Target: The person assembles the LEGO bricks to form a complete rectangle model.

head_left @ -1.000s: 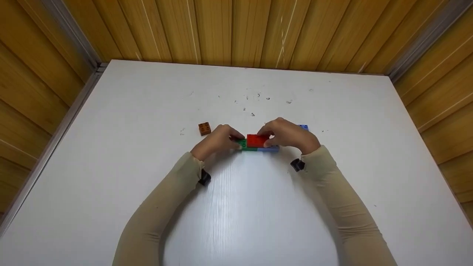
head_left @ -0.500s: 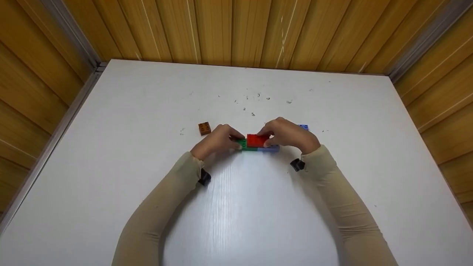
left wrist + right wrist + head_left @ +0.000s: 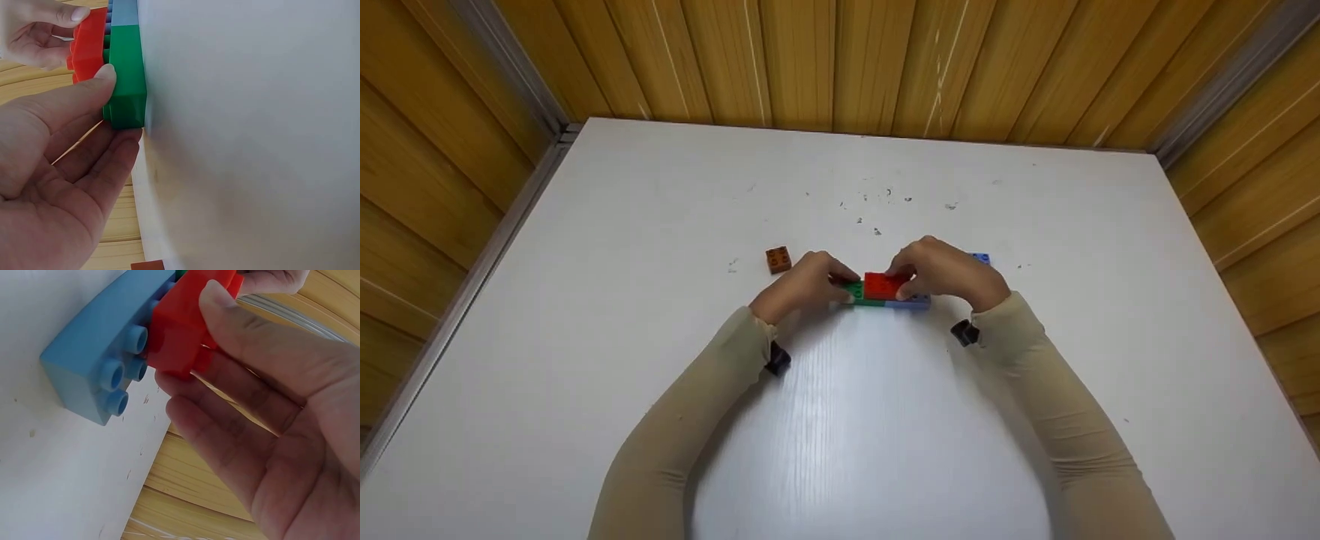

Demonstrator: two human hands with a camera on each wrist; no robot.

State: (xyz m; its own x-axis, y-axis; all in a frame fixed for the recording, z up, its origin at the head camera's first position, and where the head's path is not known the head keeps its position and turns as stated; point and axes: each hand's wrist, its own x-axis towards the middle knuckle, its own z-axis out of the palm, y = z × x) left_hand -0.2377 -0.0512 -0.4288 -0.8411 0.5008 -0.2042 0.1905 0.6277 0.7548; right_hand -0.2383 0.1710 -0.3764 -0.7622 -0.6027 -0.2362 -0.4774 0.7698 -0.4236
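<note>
A green toy brick [image 3: 128,73] and a light blue toy brick [image 3: 95,343] stand end to end on the table. Across their joint, over the studs, lies a red toy brick [image 3: 883,286]; a thin line of studs shows beneath it in both wrist views. My left hand [image 3: 808,283] pinches the outer end of the green brick, thumb on its near side and fingers behind. With thumb and fingers my right hand [image 3: 949,271] grips the red brick near its right end. The blue brick's outer studs are bare in the right wrist view.
An orange-brown square brick [image 3: 778,259] sits on the white table [image 3: 840,420] just left of my left hand. Another blue brick [image 3: 981,258] is partly hidden behind my right hand. Wood-patterned walls [image 3: 795,60] enclose the back and sides.
Both hands keep their hold on the bricks. The whole head view has shifted slightly; otherwise nothing has visibly moved.
</note>
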